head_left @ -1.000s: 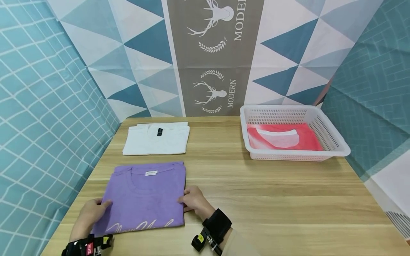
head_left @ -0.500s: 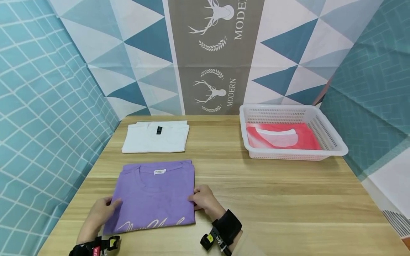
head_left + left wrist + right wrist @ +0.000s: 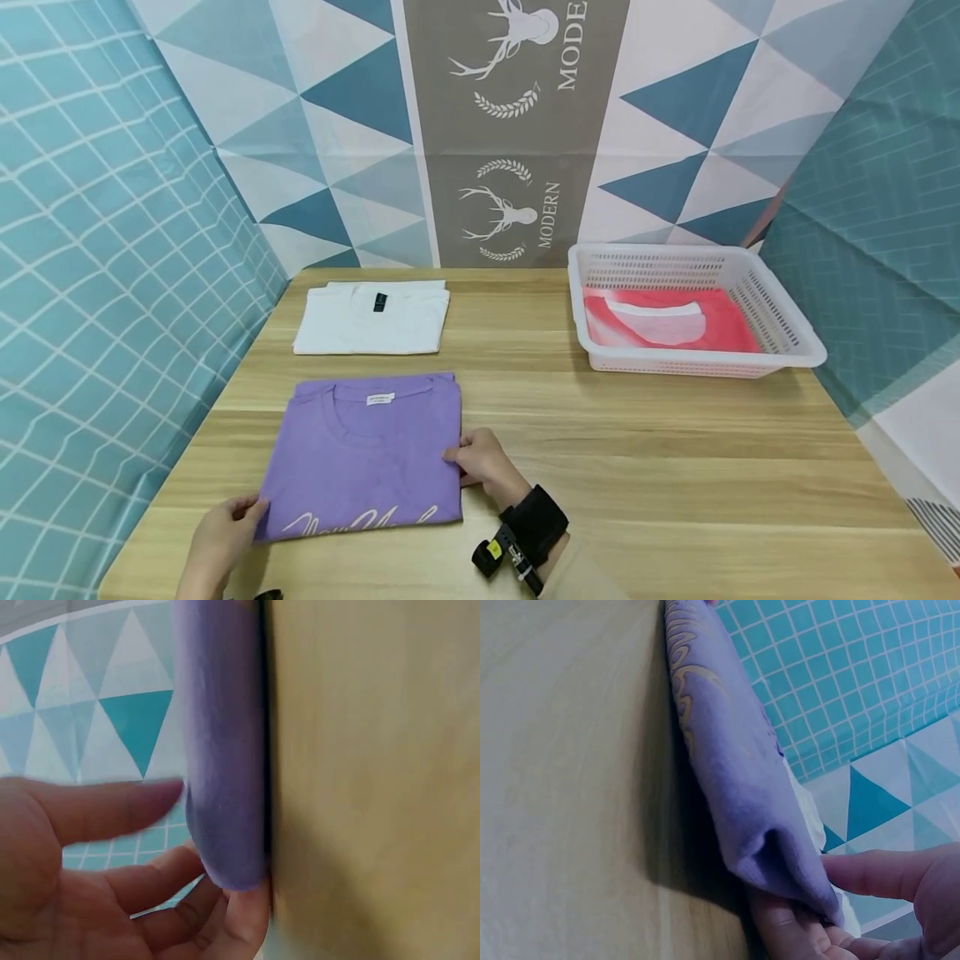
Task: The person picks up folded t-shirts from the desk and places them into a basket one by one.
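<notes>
A folded purple T-shirt (image 3: 367, 454) with a neck label and cream lettering lies at the left front of the table. My left hand (image 3: 225, 537) is at its lower left corner. In the left wrist view the thumb (image 3: 112, 810) meets the shirt's upper side, and the other fingers reach the lower edge; the hand is slightly blurred. My right hand (image 3: 483, 462) pinches the right side edge. The right wrist view has its thumb (image 3: 877, 871) on top and its fingers (image 3: 780, 926) tucked under the folded layers, that edge lifted a little off the wood.
Behind the purple shirt lies a folded white T-shirt (image 3: 375, 321) with a black label. At the back right stands a white perforated plastic basket (image 3: 701, 362), holding a folded red and white garment (image 3: 667, 321). Patterned cloth hangs around the wooden table (image 3: 637, 500).
The purple T-shirt, with both hands on it, has shifted to the right. My left hand has then slid down its left edge to the lower corner.
</notes>
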Demonstrator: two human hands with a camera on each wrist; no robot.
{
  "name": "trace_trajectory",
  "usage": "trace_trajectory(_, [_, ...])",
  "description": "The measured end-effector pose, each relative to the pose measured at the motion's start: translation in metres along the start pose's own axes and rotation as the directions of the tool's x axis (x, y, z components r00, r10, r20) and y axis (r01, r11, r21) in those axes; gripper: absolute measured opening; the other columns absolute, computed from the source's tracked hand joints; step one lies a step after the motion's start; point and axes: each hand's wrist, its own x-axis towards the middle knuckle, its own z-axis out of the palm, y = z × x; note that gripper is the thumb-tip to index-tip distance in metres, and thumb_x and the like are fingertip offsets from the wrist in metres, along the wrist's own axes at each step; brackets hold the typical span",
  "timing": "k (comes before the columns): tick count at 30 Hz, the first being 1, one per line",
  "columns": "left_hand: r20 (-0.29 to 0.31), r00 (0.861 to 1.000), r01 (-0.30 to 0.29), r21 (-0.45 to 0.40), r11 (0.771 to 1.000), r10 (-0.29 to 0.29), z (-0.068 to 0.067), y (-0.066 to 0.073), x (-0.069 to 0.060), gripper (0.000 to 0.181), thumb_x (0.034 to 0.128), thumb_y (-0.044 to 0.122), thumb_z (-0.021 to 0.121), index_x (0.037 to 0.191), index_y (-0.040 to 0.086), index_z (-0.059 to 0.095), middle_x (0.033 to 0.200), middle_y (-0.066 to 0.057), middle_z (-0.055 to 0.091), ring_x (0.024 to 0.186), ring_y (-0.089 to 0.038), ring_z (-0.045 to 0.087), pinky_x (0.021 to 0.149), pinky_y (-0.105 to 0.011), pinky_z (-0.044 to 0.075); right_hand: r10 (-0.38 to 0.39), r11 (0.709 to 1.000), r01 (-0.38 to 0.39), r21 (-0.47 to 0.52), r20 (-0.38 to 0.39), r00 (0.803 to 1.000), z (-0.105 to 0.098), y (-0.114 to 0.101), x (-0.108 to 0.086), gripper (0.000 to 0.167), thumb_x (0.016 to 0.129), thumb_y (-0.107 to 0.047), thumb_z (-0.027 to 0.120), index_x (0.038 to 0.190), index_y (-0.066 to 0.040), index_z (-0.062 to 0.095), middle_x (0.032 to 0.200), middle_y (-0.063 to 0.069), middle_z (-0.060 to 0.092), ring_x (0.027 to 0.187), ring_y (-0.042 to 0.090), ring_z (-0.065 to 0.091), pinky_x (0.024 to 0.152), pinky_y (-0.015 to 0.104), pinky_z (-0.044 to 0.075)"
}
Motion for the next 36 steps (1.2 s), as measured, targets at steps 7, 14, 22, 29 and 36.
trace_trajectory(7, [-0.05, 0.999, -0.001, 0.025, 1.0, 0.002, 0.007, 0.001, -0.016, 0.038, 0.0945, 0.01, 0.047, 0.121, -0.016, 0.053, 0.116, -0.036, 0.059, 0.109, -0.053, 0.053, 0.087, -0.053, 0.045, -0.016, 0.999, 0.014, -0.051, -0.031, 0.999, -0.003, 0.0, 0.0, 0.026, 0.084, 0.002, 0.063, 0.067, -0.007, 0.046, 0.07, 0.003, 0.054, 0.061, 0.013, 0.061, 0.054, 0.029, 0.056])
trace_trajectory(14, [-0.027, 1.0, 0.0, 0.006, 1.0, 0.0, 0.017, 0.011, -0.025, 0.039, 0.0937, 0.006, 0.047, 0.122, -0.02, 0.05, 0.113, -0.037, 0.059, 0.103, -0.049, 0.056, 0.085, -0.051, 0.046, -0.037, 0.993, 0.03, -0.112, -0.056, 0.998, -0.013, 0.0, -0.003, 0.038, 0.082, 0.003, 0.064, 0.059, -0.013, 0.039, 0.062, -0.002, 0.045, 0.054, 0.009, 0.05, 0.047, 0.021, 0.049])
trace_trajectory(22, [-0.02, 0.998, -0.065, 0.015, 0.998, 0.066, 0.028, 0.025, -0.031, 0.037, 0.0925, 0.006, 0.05, 0.119, -0.02, 0.053, 0.104, -0.033, 0.063, 0.094, -0.042, 0.061, 0.08, -0.045, 0.049, -0.035, 0.984, 0.024, -0.176, -0.06, 0.998, -0.034, 0.004, -0.008, 0.035, 0.082, 0.003, 0.065, 0.06, -0.011, 0.042, 0.064, -0.001, 0.048, 0.055, 0.011, 0.052, 0.048, 0.021, 0.048])
trace_trajectory(29, [0.006, 0.993, -0.116, 0.001, 0.993, 0.116, 0.042, 0.046, -0.035, 0.038, 0.0926, 0.006, 0.051, 0.119, -0.021, 0.052, 0.104, -0.034, 0.063, 0.099, -0.047, 0.06, 0.086, -0.051, 0.048, -0.023, 0.981, 0.008, -0.195, -0.078, 0.997, -0.058, 0.009, -0.012, 0.037, 0.083, 0.003, 0.063, 0.059, -0.012, 0.039, 0.062, -0.002, 0.047, 0.056, 0.011, 0.051, 0.049, 0.02, 0.045])
trace_trajectory(36, [0.009, 0.983, -0.184, -0.034, 0.982, 0.184, 0.063, 0.072, -0.039, 0.033, 0.0909, 0.003, 0.054, 0.114, -0.021, 0.056, 0.102, -0.032, 0.065, 0.098, -0.043, 0.063, 0.086, -0.05, 0.05, 0.016, 0.992, -0.033, -0.124, -0.133, 0.991, -0.09, 0.022, -0.019, 0.043, 0.084, 0.004, 0.061, 0.057, -0.013, 0.033, 0.059, -0.003, 0.037, 0.054, 0.011, 0.045, 0.049, 0.022, 0.041])
